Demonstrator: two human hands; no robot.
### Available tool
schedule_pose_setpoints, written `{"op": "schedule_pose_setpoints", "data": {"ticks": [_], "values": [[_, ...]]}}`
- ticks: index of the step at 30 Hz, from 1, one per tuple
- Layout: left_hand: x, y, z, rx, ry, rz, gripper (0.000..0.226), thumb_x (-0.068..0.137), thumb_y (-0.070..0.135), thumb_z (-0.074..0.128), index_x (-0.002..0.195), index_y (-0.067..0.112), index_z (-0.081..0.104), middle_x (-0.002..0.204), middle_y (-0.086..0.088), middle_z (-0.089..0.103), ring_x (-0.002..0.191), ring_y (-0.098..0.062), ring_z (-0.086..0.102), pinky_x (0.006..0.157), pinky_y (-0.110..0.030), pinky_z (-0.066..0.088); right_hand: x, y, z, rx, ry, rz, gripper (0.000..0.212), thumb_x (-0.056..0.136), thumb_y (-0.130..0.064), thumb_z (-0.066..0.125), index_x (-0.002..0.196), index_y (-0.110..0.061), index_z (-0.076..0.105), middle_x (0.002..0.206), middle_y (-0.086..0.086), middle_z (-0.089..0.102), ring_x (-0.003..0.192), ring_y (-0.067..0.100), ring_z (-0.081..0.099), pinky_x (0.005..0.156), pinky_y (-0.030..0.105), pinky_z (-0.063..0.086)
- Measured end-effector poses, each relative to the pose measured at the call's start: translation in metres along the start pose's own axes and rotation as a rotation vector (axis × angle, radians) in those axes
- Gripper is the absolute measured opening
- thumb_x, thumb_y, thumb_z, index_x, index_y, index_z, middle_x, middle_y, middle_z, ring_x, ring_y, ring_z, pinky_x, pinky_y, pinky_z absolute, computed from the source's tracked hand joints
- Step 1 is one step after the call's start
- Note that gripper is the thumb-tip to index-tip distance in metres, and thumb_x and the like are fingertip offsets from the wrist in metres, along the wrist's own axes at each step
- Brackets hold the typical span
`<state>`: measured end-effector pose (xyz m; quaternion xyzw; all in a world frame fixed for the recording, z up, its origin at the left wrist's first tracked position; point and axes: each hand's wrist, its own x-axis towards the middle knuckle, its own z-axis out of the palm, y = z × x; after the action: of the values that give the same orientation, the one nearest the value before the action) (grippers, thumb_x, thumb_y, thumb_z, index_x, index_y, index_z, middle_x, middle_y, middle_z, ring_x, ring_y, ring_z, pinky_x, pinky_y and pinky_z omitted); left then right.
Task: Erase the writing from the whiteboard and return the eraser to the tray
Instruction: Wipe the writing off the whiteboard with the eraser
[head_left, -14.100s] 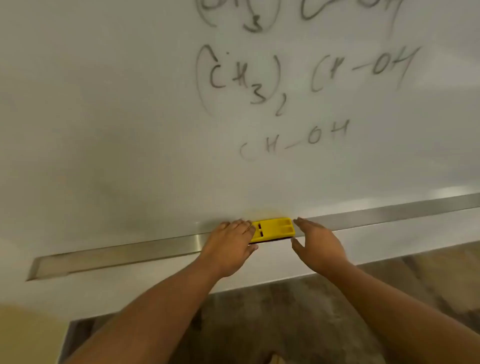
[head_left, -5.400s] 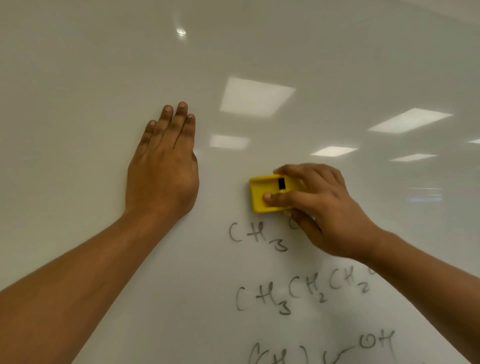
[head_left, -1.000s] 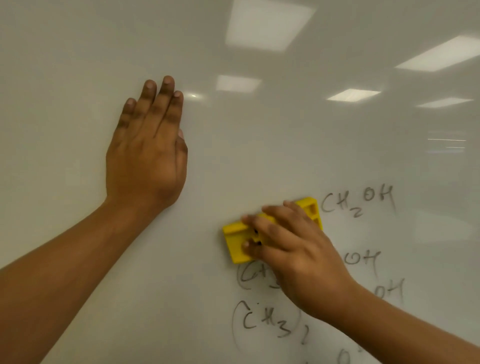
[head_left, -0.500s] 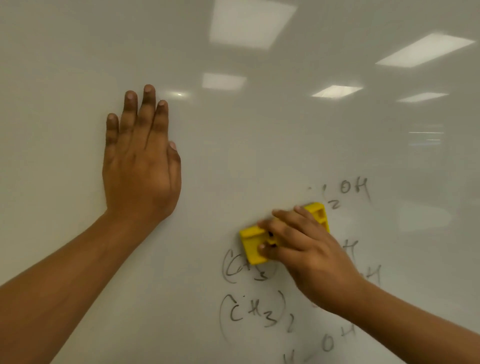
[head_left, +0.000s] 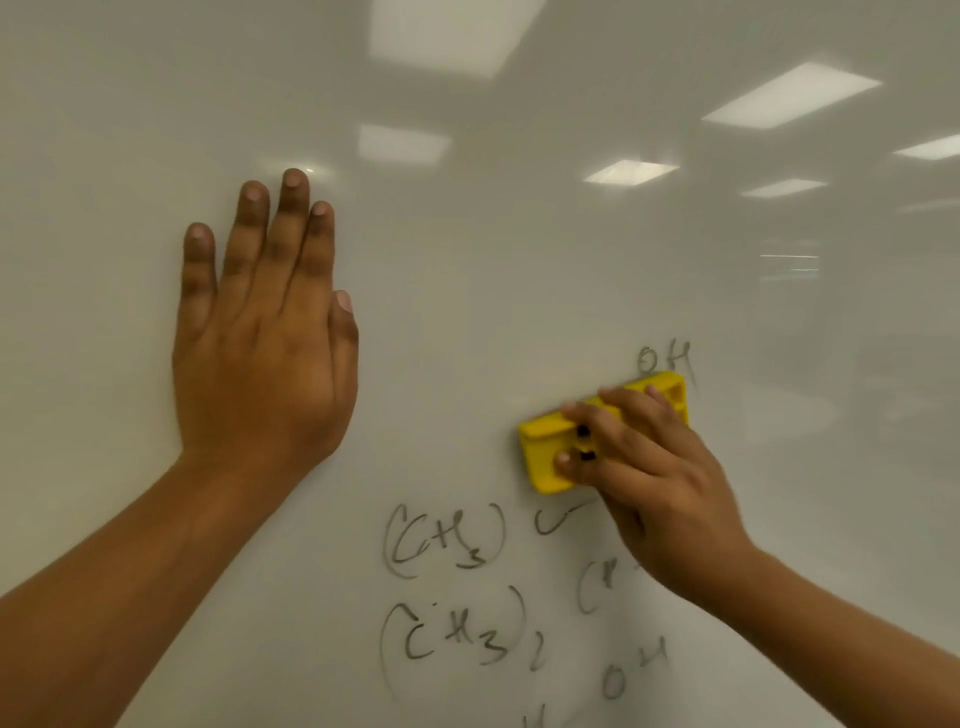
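Right hand's fingertips (head_left: 571, 415) are curled over the top edge and face of the yellow eraser (head_left: 545, 457), pinching it tight and pressing it flat against the whiteboard (head_left: 519, 286), so the right hand (head_left: 660, 493) is closed around it. The eraser sits tilted, its far end just under an "OH" (head_left: 665, 358) that hasn't been wiped. Over on the other side, the left hand (head_left: 265, 353) is empty, fingers straight and close together, palm flat on the board, well apart from the eraser, looks like it's just bracing. Below the eraser there's plenty left: a "(CH3)" (head_left: 447, 540) group, a second bracketed one with a 2 under it, a loose "C" stroke just beside the eraser's lower edge, another "OH" near the bottom. So I'd say the wiping is midway at best, and the tray isn't in view at all. What could go wrong imo: the grip is mostly fingertips on a slick plastic back, so a hard swipe could pop it loose and drop it. Tilted like that, it may also skip strokes and leave ghost marks, and that bare forearm sits close enough to smear ink.
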<state>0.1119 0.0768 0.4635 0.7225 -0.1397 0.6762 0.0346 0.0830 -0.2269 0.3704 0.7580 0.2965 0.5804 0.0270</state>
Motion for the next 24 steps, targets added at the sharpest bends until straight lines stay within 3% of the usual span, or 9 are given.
{"op": "schedule_pose_setpoints", "data": {"ticks": [3, 7, 9, 12, 15, 17, 20, 24], "values": [[-0.001, 0.002, 0.001, 0.013, -0.005, -0.014, 0.058, 0.105, 0.029, 0.025, 0.159, 0.009, 0.019, 0.168, -0.009, 0.014, 0.156, -0.025, 0.007, 0.124, -0.036, -0.009, -0.006, 0.027, -0.013, -0.023, -0.022, 0.093, 0.017, 0.091, -0.01, 0.067, 0.104, -0.018, 0.075, 0.136, 0.006, 0.061, 0.121, 0.038, 0.055, 0.093, 0.051, 0.048], [-0.003, 0.001, 0.002, -0.001, -0.011, -0.013, 0.058, 0.105, 0.031, 0.023, 0.159, 0.011, 0.017, 0.168, -0.007, 0.012, 0.156, -0.023, 0.005, 0.124, -0.036, -0.009, 0.031, 0.037, -0.01, 0.021, 0.159, 0.244, 0.014, 0.093, -0.014, 0.065, 0.104, -0.019, 0.074, 0.138, 0.002, 0.058, 0.12, 0.031, 0.052, 0.094, 0.033, 0.044], [-0.003, -0.001, 0.004, -0.026, -0.014, -0.002, 0.058, 0.105, 0.031, 0.023, 0.16, 0.012, 0.016, 0.168, -0.007, 0.012, 0.156, -0.023, 0.005, 0.125, -0.041, -0.005, 0.034, 0.033, -0.002, 0.045, 0.183, 0.19, 0.012, 0.094, -0.01, 0.064, 0.1, -0.017, 0.071, 0.138, 0.005, 0.058, 0.121, 0.032, 0.051, 0.101, 0.042, 0.042], [-0.003, -0.007, 0.012, -0.074, -0.01, 0.005, 0.058, 0.105, 0.033, 0.021, 0.16, 0.015, 0.013, 0.169, -0.006, 0.009, 0.156, -0.022, 0.001, 0.125, -0.055, 0.006, 0.006, 0.037, 0.003, 0.065, 0.075, 0.038, 0.012, 0.09, -0.003, 0.065, 0.093, -0.013, 0.07, 0.134, 0.011, 0.06, 0.125, 0.038, 0.05, 0.103, 0.06, 0.038], [-0.004, -0.013, 0.022, -0.133, 0.016, 0.028, 0.058, 0.106, 0.033, 0.021, 0.161, 0.019, 0.007, 0.169, -0.005, 0.008, 0.156, -0.022, 0.0, 0.119, -0.065, 0.018, -0.021, 0.059, -0.009, 0.075, -0.047, 0.039, 0.013, 0.086, 0.0, 0.067, 0.094, -0.01, 0.071, 0.133, 0.013, 0.059, 0.13, 0.039, 0.047, 0.102, 0.062, 0.039], [-0.005, -0.016, 0.027, -0.143, 0.033, 0.034, 0.058, 0.106, 0.033, 0.021, 0.161, 0.021, 0.006, 0.169, -0.004, 0.007, 0.156, -0.023, 0.001, 0.118, -0.066, 0.019, -0.016, 0.073, -0.019, 0.092, 0.002, 0.172, 0.009, 0.088, -0.003, 0.065, 0.093, -0.01, 0.067, 0.134, 0.012, 0.057, 0.133, 0.038, 0.046, 0.104, 0.062, 0.038], [-0.005, -0.018, 0.03, -0.131, 0.031, 0.031, 0.058, 0.106, 0.035, 0.02, 0.161, 0.021, 0.006, 0.169, -0.003, 0.006, 0.156, -0.024, 0.001, 0.119, -0.065, 0.019, 0.011, 0.077, -0.019, 0.134, 0.148, 0.345, 0.009, 0.089, -0.003, 0.067, 0.096, -0.008, 0.069, 0.139, 0.002, 0.052, 0.139, 0.029, 0.041, 0.111, 0.051, 0.038], [-0.005, -0.018, 0.03, -0.12, 0.013, 0.028, 0.059, 0.106, 0.035, 0.019, 0.161, 0.018, 0.009, 0.169, -0.004, 0.006, 0.156, -0.024, 0.001, 0.119, -0.065, 0.018, 0.016, 0.058, -0.006, 0.171, 0.17, 0.278, 0.01, 0.09, -0.006, 0.062, 0.096, -0.013, 0.068, 0.142, 0.001, 0.051, 0.143, 0.024, 0.036, 0.115, 0.055, 0.03]]}}
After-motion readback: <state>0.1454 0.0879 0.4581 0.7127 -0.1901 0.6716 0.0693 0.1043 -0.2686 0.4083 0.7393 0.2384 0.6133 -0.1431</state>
